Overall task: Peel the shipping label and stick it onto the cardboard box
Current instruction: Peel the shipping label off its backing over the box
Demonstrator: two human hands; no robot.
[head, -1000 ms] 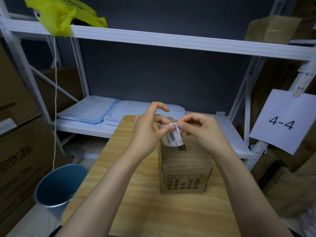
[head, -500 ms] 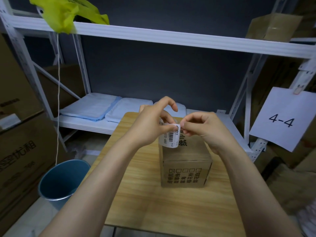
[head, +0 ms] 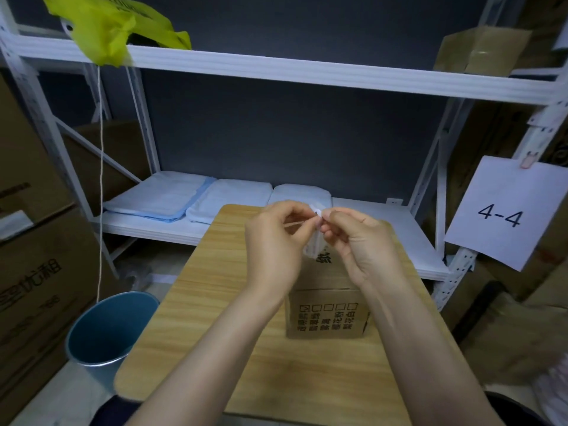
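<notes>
A small brown cardboard box [head: 327, 315] with printed characters stands on the wooden table [head: 215, 290], right of centre. Above its far top edge, my left hand [head: 273, 244] and my right hand [head: 359, 244] meet fingertip to fingertip. Both pinch a small white shipping label [head: 314, 248] that hangs edge-on between them, so its barcode face is mostly hidden. The label's top corner sticks up between the thumbs. My hands cover most of the box top.
A blue bucket [head: 107, 327] stands on the floor left of the table. Behind the table a white metal rack [head: 307, 72] holds folded blue pads [head: 172, 201] and a yellow bag [head: 110, 29]. A "4-4" sheet [head: 504, 213] hangs at right. Large cartons [head: 33, 272] stand at left.
The label has turned from facing me to edge-on, and both hands have closed in tighter around its top edge. The camera view has tilted upward a little.
</notes>
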